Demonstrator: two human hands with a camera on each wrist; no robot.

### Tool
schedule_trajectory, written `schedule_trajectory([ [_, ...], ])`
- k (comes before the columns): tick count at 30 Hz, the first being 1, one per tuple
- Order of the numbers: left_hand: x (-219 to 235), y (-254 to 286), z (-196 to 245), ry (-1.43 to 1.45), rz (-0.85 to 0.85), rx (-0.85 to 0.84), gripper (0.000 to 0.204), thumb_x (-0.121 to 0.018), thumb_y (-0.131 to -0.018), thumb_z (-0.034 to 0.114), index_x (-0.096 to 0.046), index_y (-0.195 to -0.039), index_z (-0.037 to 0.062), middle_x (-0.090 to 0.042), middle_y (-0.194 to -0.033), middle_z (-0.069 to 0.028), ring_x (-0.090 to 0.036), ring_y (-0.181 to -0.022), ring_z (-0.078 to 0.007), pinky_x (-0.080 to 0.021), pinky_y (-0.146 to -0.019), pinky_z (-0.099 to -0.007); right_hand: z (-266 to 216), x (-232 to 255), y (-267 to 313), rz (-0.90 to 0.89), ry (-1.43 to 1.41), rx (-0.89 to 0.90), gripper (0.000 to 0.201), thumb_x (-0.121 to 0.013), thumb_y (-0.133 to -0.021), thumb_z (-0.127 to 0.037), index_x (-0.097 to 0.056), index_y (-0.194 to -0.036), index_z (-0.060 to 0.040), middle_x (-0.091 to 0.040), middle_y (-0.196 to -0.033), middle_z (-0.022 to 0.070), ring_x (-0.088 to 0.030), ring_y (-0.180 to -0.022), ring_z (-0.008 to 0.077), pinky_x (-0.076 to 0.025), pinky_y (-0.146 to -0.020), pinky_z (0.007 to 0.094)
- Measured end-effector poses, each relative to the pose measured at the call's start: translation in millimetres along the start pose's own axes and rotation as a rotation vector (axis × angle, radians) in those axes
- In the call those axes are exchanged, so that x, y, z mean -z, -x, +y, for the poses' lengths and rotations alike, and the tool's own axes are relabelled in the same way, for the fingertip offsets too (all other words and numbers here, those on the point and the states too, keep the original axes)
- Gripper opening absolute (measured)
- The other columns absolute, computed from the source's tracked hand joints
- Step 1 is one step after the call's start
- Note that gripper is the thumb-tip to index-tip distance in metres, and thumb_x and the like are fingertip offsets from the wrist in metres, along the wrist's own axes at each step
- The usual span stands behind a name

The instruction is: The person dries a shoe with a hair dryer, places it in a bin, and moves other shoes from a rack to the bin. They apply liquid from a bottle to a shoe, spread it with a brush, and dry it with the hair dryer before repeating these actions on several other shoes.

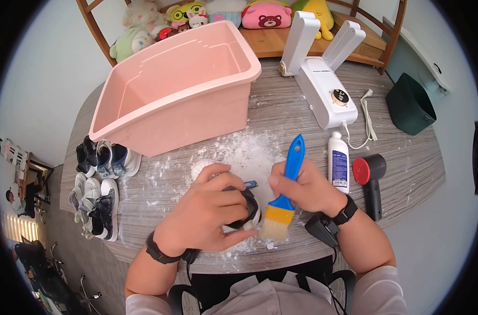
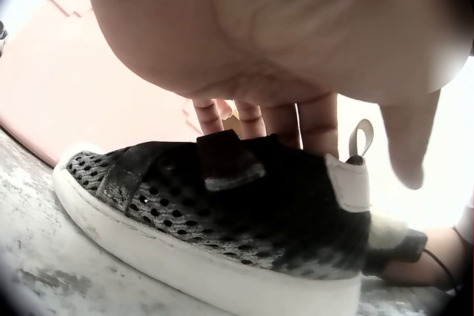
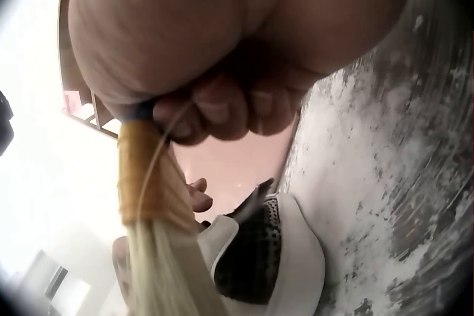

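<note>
pale shirt cloth shows at the bottom edge of the head view. beyond it, the left hand holds a dark shoe, fingers bent over its far side and thumb apart from them near the heel; how firmly, i can't tell. the shoe is upright, sole towards the table, in front of a pink tub. the right hand has its fingers curled tightly round a blue-handled brush, bristles pointing down near the heel. white powder lies scattered beyond both hands.
</note>
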State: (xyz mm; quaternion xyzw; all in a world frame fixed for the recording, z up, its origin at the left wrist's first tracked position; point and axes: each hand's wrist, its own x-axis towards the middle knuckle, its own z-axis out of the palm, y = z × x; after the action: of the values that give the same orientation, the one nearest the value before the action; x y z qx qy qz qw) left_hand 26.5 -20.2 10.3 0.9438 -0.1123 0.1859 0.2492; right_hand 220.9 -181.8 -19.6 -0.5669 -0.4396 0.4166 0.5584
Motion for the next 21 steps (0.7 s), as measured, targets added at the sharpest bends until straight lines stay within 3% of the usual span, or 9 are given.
schedule_trajectory([
  [2,-5,1,-4,-0.016,0.026,-0.016,0.023,-0.089,-0.07,0.02,-0.069,-0.076,0.0108,-0.067,-0.08,0.0004,-0.066,-0.099,-0.0245,-0.044,-0.103,-0.047,0,0,-1,-0.104,0.031,-0.042,0.03,-0.065,-0.105,-0.025,-0.068,-0.083,-0.0045,-0.059,-0.067,-0.0031,-0.053,-0.057,0.0045,-0.041,-0.053,0.0229],
  [3,-6,0,-5,0.006,0.062,0.014,0.023,-0.089,-0.07,0.018,-0.069,-0.074,0.009,-0.067,-0.079,-0.0011,-0.066,-0.093,-0.0242,-0.047,-0.096,-0.0437,2,1,0,-0.106,0.031,-0.044,0.03,-0.065,-0.105,-0.025,-0.068,-0.083,-0.0045,-0.059,-0.067,-0.0031,-0.053,-0.057,0.0045,-0.041,-0.053,0.0229],
  [5,-11,2,-8,0.021,0.098,0.045,0.022,-0.09,-0.07,0.016,-0.069,-0.073,0.0072,-0.068,-0.078,-0.0025,-0.067,-0.087,-0.0239,-0.05,-0.09,-0.0404,5,-1,2,0.03,-0.013,0.031,0.032,-0.065,-0.105,-0.027,-0.068,-0.083,-0.0041,-0.061,-0.068,-0.0022,-0.054,-0.058,0.0043,-0.041,-0.052,0.0225],
  [6,-17,4,-9,0.088,0.203,0.13,0.021,-0.089,-0.07,0.013,-0.07,-0.072,0.0055,-0.068,-0.076,-0.0046,-0.067,-0.081,-0.0232,-0.051,-0.08,-0.037,5,-3,2,0.027,-0.014,0.035,0.032,-0.065,-0.105,-0.027,-0.068,-0.083,-0.0041,-0.061,-0.068,-0.0022,-0.054,-0.058,0.0043,-0.041,-0.052,0.0225],
  [8,-18,4,-12,0.127,0.34,0.189,0.017,-0.088,-0.071,0.006,-0.071,-0.07,0.0017,-0.068,-0.07,-0.0087,-0.064,-0.067,-0.0214,-0.049,-0.06,-0.0307,4,-7,4,0.314,-0.056,0.154,0.034,-0.064,-0.106,-0.028,-0.067,-0.083,-0.0038,-0.061,-0.068,-0.0014,-0.055,-0.057,0.0042,-0.041,-0.051,0.022],
  [11,-18,7,-16,0.132,0.382,0.264,0.018,-0.088,-0.07,0.007,-0.07,-0.068,0.0018,-0.068,-0.069,-0.0081,-0.065,-0.068,-0.0213,-0.05,-0.062,-0.0306,6,0,4,0.488,0.011,0.225,0.034,-0.062,-0.107,-0.026,-0.066,-0.082,-0.0035,-0.061,-0.068,-0.0015,-0.054,-0.057,0.0041,-0.041,-0.051,0.0218],
  [13,-17,7,-16,0.138,0.389,0.287,0.019,-0.088,-0.07,0.007,-0.07,-0.067,0.0018,-0.067,-0.068,-0.0078,-0.065,-0.067,-0.0208,-0.05,-0.062,-0.0304,6,3,4,0.487,0.018,0.257,0.034,-0.061,-0.107,-0.025,-0.065,-0.082,-0.0037,-0.061,-0.069,-0.0016,-0.053,-0.056,0.004,-0.041,-0.052,0.0217],
  [19,-20,4,-14,0.138,0.429,0.264,0.018,-0.088,-0.07,0.006,-0.07,-0.068,0.0024,-0.067,-0.068,-0.0079,-0.064,-0.066,-0.0209,-0.05,-0.063,-0.0311,2,-9,4,0.223,-0.057,0.142,0.033,-0.062,-0.107,-0.025,-0.064,-0.081,-0.0044,-0.061,-0.069,-0.0006,-0.053,-0.058,0.0039,-0.041,-0.052,0.0224],
  [21,-20,4,-14,0.118,0.418,0.248,0.018,-0.088,-0.069,0.005,-0.07,-0.068,0.0028,-0.067,-0.068,-0.0079,-0.063,-0.067,-0.0218,-0.05,-0.063,-0.0317,10,-9,-1,0.438,0.094,0.297,0.034,-0.062,-0.107,-0.027,-0.064,-0.081,-0.0047,-0.06,-0.069,-0.001,-0.052,-0.058,0.0042,-0.04,-0.053,0.0224],
])
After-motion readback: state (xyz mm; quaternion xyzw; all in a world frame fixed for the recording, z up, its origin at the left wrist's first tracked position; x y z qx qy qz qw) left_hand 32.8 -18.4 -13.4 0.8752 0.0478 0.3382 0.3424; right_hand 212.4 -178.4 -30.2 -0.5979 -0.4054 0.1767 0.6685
